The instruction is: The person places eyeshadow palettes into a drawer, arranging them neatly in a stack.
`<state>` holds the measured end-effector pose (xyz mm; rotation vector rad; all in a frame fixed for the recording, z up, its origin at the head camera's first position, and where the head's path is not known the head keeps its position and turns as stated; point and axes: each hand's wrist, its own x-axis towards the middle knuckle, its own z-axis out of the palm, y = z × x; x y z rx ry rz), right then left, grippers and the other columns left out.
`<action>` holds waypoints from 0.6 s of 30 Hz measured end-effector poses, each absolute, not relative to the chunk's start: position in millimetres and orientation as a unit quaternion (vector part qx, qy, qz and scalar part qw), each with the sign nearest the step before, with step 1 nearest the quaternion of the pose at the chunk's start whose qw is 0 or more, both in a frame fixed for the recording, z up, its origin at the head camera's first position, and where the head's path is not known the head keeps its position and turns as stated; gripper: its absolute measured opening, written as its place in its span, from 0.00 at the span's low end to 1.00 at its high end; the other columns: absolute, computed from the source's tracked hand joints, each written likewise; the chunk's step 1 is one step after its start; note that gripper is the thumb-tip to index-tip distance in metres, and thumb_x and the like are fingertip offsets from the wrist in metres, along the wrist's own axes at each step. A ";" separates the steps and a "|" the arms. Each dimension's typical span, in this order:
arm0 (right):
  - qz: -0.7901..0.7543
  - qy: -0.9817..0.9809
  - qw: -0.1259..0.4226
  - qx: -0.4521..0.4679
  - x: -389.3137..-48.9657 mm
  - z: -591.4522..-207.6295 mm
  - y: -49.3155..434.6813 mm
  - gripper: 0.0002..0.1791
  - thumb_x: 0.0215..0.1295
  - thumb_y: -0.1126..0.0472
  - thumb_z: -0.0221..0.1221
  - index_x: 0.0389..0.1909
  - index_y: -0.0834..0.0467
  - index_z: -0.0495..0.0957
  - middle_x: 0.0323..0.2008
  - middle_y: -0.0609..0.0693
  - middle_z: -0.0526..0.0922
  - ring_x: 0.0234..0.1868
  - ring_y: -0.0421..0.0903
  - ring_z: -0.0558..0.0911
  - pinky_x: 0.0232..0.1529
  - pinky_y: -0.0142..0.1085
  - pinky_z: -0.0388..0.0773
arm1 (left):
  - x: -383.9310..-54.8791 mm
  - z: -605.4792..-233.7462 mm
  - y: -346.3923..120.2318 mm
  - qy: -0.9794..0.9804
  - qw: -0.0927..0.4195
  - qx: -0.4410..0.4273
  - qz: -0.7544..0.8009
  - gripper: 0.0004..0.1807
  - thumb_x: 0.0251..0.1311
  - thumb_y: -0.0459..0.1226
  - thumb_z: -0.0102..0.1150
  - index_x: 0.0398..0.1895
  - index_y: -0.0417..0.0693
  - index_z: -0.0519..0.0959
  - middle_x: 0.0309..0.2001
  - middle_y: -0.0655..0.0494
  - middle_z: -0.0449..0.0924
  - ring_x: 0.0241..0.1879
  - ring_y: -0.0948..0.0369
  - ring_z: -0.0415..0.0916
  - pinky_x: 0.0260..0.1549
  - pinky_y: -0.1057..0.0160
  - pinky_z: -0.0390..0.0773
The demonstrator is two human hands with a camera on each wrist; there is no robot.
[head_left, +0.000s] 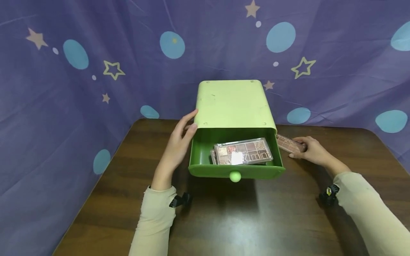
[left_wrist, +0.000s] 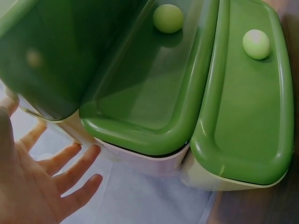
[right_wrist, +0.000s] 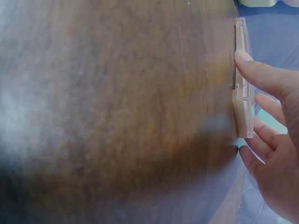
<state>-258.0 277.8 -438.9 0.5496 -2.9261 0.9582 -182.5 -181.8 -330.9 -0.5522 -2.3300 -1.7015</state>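
A drawer cabinet with a pale green shell (head_left: pixel 235 103) stands on the table, its top green drawer (head_left: pixel 205 170) pulled out. Inside that drawer, clear-lidded eyeshadow palettes (head_left: pixel 246 151) lie stacked and slightly askew. My left hand (head_left: pixel 174 147) rests its fingertips against the cabinet's left side. In the left wrist view the fingers of my left hand (left_wrist: pixel 51 172) are spread along that side. To the right of the cabinet, my right hand (head_left: pixel 312 151) pinches another eyeshadow palette (head_left: pixel 286 143) lying low at the table. The right wrist view shows this palette (right_wrist: pixel 242 109) edge-on between thumb and fingers.
Two closed drawers with round knobs (left_wrist: pixel 256 44) sit below the open one. The brown wooden table (head_left: pixel 288 213) extends in front and to both sides. A purple curtain (head_left: pixel 217 46) with stars and blue spots hangs close behind and at the left.
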 end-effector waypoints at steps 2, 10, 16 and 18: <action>0.300 -0.938 0.003 0.172 -258.4 -439.4 277.3 0.38 0.53 0.58 0.74 0.59 0.75 0.72 0.41 0.65 0.74 0.40 0.54 0.70 0.39 0.42 0.67 | -183.2 -330.4 -181.7 -0.790 0.102 -0.188 -0.575 0.26 0.76 0.48 0.44 0.75 0.63 0.62 0.73 0.65 0.58 0.64 0.54 0.65 0.60 0.47 0.67; 0.275 -0.948 -0.004 0.162 -262.7 -440.9 276.5 0.39 0.53 0.55 0.74 0.57 0.77 0.72 0.45 0.71 0.74 0.46 0.62 0.71 0.45 0.50 0.67 | -183.2 -331.4 -182.8 -0.793 0.100 -0.178 -0.574 0.26 0.75 0.51 0.44 0.75 0.65 0.63 0.74 0.67 0.57 0.65 0.54 0.63 0.61 0.46 0.67; 0.277 -0.949 -0.014 0.149 -262.4 -434.0 274.3 0.39 0.52 0.53 0.74 0.55 0.77 0.74 0.40 0.67 0.78 0.41 0.57 0.75 0.42 0.46 0.70 | -182.5 -330.6 -182.8 -0.793 0.101 -0.178 -0.574 0.26 0.75 0.51 0.44 0.74 0.65 0.63 0.73 0.67 0.58 0.64 0.54 0.64 0.60 0.46 0.67; 0.286 -0.947 -0.024 0.144 -259.8 -432.0 273.8 0.39 0.53 0.53 0.74 0.55 0.77 0.74 0.32 0.59 0.81 0.35 0.52 0.78 0.40 0.43 0.71 | -182.1 -330.0 -182.5 -0.792 0.098 -0.182 -0.574 0.26 0.76 0.49 0.44 0.75 0.64 0.63 0.73 0.66 0.58 0.64 0.54 0.64 0.60 0.46 0.67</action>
